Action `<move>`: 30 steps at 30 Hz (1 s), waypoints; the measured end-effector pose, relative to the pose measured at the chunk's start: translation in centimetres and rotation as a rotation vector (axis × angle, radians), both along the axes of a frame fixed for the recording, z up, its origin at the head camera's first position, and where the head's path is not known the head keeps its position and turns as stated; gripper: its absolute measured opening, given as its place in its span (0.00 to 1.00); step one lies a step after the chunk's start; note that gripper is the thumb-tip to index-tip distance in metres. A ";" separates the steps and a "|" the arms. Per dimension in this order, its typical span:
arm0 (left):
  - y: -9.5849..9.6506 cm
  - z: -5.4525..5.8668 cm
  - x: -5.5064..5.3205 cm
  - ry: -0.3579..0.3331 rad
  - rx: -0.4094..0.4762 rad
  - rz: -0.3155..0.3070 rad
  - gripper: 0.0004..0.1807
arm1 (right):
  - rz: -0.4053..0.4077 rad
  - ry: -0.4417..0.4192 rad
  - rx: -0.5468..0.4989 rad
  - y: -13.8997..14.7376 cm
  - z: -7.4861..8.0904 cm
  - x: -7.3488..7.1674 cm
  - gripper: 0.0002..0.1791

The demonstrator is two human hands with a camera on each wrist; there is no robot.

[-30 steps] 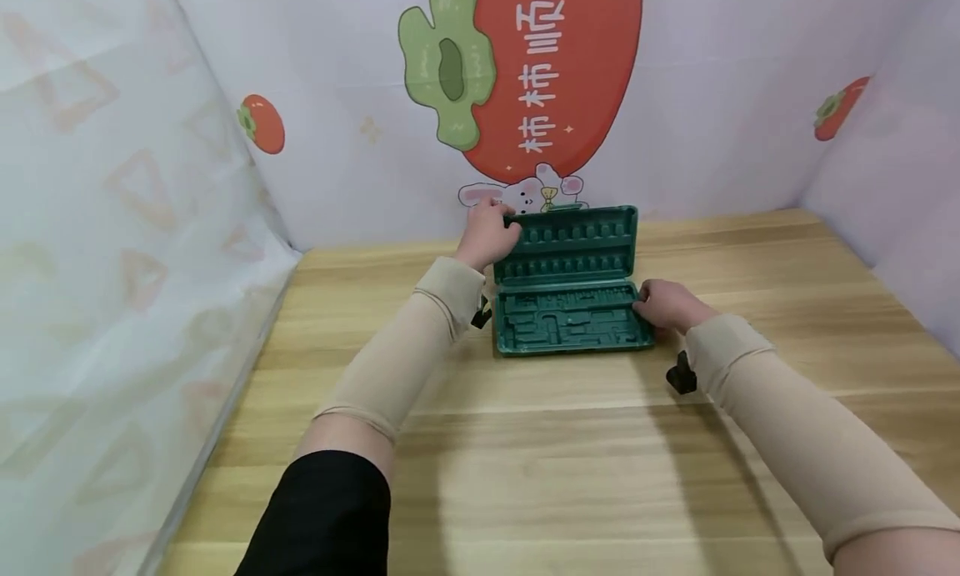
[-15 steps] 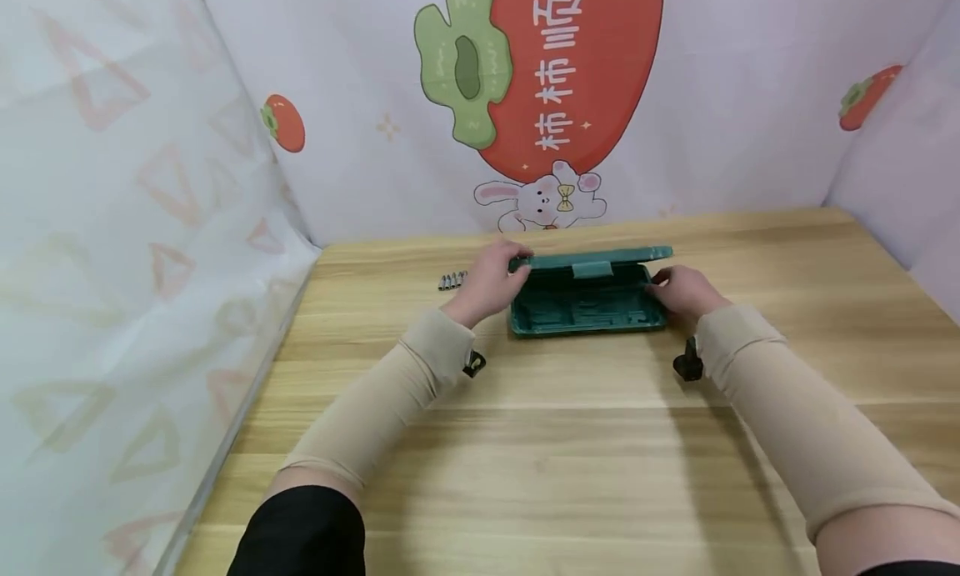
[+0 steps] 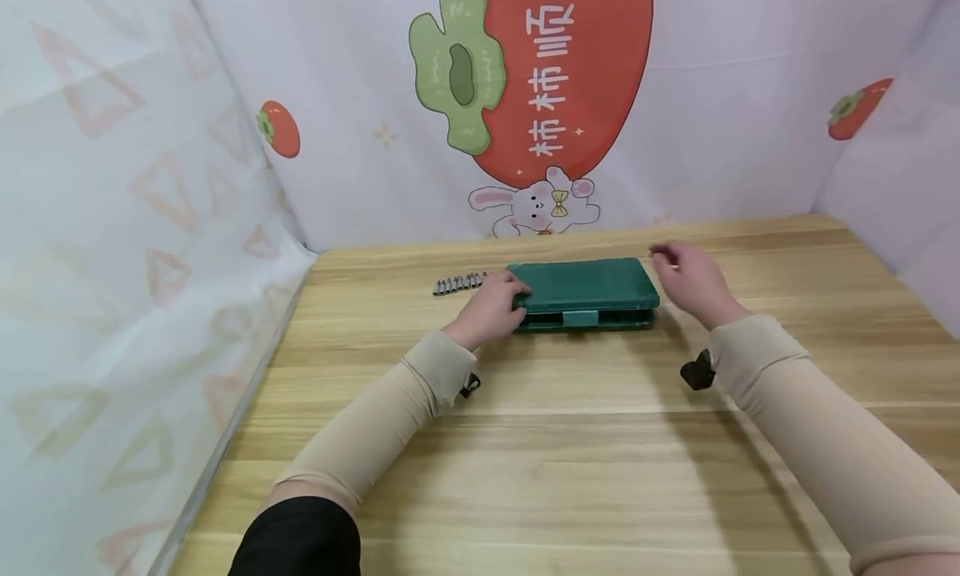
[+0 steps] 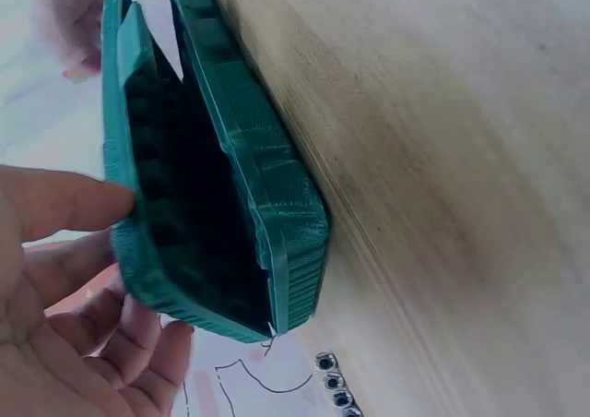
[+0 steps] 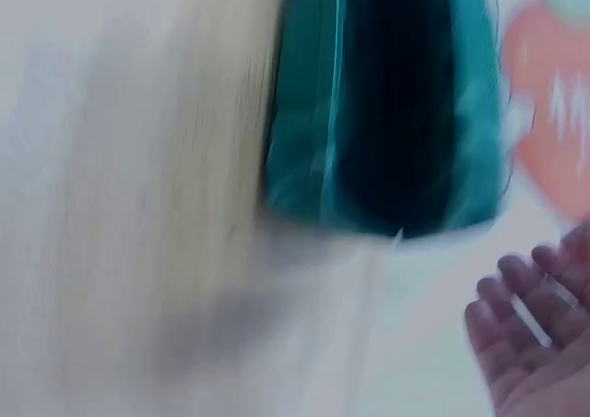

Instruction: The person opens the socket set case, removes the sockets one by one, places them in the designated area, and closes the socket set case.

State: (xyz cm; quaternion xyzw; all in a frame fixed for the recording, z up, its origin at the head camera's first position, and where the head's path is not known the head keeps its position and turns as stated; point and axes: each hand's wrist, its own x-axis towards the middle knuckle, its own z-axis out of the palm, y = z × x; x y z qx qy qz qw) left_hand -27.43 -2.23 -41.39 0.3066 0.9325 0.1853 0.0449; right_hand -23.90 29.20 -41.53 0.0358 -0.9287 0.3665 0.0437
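Observation:
A green plastic tool case (image 3: 585,284) lies on the table with its lid lowered most of the way. A dark gap shows along its front, beside a lighter latch tab (image 3: 581,318). My left hand (image 3: 489,311) grips the lid at its left end, thumb by the front edge and fingertips over the outer face, as the left wrist view shows. My right hand (image 3: 696,282) is raised off the case's right end, holding nothing. In the right wrist view its fingers (image 5: 525,297) are loosely extended, apart from the blurred case (image 5: 304,140).
Several small metal sockets (image 3: 459,284) stand in a row on the wooden table (image 3: 570,443), just left of the case. A printed cloth backdrop (image 3: 360,184) rises behind the table, and more patterned cloth (image 3: 135,309) hangs along the left side.
The lid has swung down from upright to nearly closed, with my left hand on it. My right hand has let go of the case's right end and lifted away. The sockets have come into view.

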 end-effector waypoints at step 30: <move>7.0 -2.1 0.2 0.362 -0.666 -0.051 0.37 | 0.303 0.012 0.792 -9.5 -0.1 -1.4 0.39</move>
